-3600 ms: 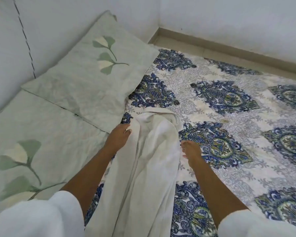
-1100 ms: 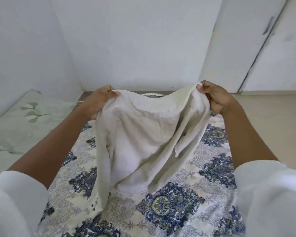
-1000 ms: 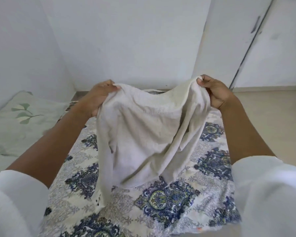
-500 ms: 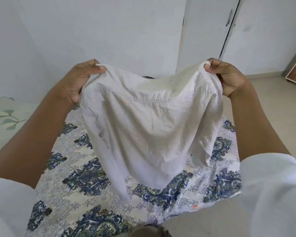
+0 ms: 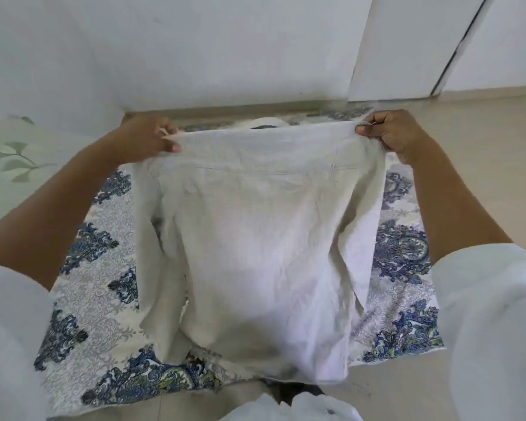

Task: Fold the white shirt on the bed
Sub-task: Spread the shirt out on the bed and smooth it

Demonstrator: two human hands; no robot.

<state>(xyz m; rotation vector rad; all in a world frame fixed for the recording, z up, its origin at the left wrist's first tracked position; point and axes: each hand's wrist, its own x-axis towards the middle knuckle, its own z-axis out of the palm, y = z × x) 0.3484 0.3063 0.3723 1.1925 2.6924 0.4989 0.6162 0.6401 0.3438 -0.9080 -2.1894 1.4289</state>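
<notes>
The white shirt (image 5: 255,238) is stretched out flat in front of me, back side facing me, over the blue-patterned bed sheet (image 5: 97,287). My left hand (image 5: 148,138) pinches its left shoulder and my right hand (image 5: 389,133) grips its right shoulder, with the top edge pulled taut between them. Both sleeves hang folded in at the sides. The hem reaches the near edge of the bed. The collar peeks out behind the top edge.
A pale green pillow (image 5: 16,156) with a leaf print lies at the left against the wall. White walls stand behind the bed, cupboard doors (image 5: 438,47) at the right. Beige floor (image 5: 483,141) runs along the right side and the near edge.
I lifted the shirt off the bed by its shoulders, then spread my hands apart and lowered it. The shirt now hangs wide and flat instead of bunched.
</notes>
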